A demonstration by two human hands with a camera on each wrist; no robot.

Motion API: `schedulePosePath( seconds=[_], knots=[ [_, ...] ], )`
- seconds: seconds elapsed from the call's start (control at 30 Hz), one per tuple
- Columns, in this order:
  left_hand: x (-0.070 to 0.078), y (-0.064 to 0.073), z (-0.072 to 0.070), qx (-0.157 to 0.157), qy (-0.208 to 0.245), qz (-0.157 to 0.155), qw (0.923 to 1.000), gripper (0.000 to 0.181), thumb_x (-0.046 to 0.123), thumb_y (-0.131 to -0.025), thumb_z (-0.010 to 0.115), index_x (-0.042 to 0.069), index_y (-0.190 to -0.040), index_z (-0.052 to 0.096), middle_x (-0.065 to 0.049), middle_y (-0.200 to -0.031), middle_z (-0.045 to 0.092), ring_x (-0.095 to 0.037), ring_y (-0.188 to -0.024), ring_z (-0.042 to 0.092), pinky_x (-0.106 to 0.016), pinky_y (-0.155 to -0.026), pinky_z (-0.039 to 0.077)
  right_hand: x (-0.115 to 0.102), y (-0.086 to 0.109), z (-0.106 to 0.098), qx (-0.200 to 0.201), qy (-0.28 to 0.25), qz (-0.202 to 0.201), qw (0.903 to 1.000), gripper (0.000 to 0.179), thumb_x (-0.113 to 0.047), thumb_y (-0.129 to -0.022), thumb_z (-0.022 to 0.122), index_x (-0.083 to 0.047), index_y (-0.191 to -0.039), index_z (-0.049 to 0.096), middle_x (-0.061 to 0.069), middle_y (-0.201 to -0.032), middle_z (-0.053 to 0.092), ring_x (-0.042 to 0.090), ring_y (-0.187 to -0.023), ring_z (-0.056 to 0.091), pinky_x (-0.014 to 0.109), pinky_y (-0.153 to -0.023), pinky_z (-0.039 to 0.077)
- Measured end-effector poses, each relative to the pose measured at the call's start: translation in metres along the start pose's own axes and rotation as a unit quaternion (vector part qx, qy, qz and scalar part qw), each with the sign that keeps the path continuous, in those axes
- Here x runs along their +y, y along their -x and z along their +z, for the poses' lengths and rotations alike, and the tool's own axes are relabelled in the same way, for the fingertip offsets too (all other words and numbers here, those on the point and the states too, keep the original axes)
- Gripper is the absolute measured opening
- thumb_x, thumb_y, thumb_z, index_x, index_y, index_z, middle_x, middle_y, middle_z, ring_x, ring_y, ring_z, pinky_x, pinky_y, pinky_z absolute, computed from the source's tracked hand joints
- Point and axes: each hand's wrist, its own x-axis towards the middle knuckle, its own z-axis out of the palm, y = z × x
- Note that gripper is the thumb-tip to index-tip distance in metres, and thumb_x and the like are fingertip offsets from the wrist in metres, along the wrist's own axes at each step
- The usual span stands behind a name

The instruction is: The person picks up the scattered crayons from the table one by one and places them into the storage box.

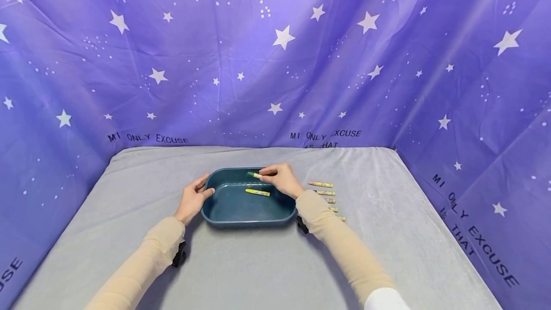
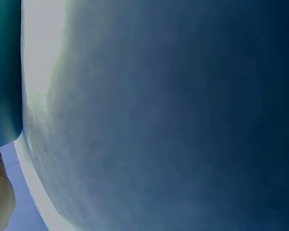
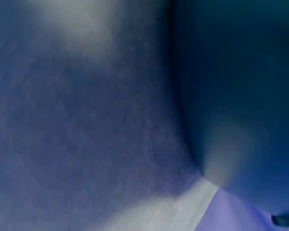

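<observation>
A dark teal plastic basin (image 1: pixel 247 224) stands on the grey cloth in the head view. My left hand (image 1: pixel 192 201) holds its left rim, the thumb over the edge and the fingers along the outside. Above the basin's far inner side, my right hand (image 1: pixel 281 179) pinches a green crayon (image 1: pixel 254 174) with a pale yellow wrapper. A yellow crayon (image 1: pixel 257 192) lies on the basin floor. In the left wrist view, part of the hand (image 2: pixel 0 197) shows beside the basin's outer wall (image 2: pixel 5 72). The right wrist view has the basin's wall (image 3: pixel 241 86) but not the held crayon.
Several wrapped crayons lie in a column right of the basin, the farthest crayon (image 1: pixel 321 184) fully visible, others partly behind the right sleeve (image 1: pixel 331 233). Purple star-printed curtains (image 1: pixel 254 61) rise behind and beside the grey cloth-covered table (image 1: pixel 241 271).
</observation>
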Motion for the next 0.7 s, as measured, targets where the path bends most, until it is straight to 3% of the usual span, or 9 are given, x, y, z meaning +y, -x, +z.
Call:
schedulePosePath(
  seconds=[0.4,0.7],
  knots=[
    [0.000,-0.001,-0.002,-0.002,-0.007,0.008,0.9999,0.059,0.007,-0.089,0.058,0.007,-0.142,0.034,-0.019,-0.140,0.040,-0.028,-0.128,0.041,-0.027,-0.098,0.042,0.004,-0.005,0.011,-0.014,0.033,0.030,0.9989,0.020,-0.012,-0.080,0.070,-0.010,-0.100,0.072,0.007,-0.098,0.070,0.018,-0.087,0.065,0.025,-0.073,0.055],
    [0.000,0.000,-0.001,-0.006,-0.004,0.008,0.9999,0.059,0.007,-0.088,0.058,0.007,-0.142,0.034,-0.019,-0.142,0.038,-0.028,-0.129,0.040,-0.034,-0.101,0.040,0.003,-0.002,0.011,-0.035,0.066,0.028,0.9968,0.019,-0.010,-0.081,0.068,-0.008,-0.099,0.071,0.006,-0.096,0.070,0.018,-0.086,0.065,0.023,-0.070,0.054]
  ],
)
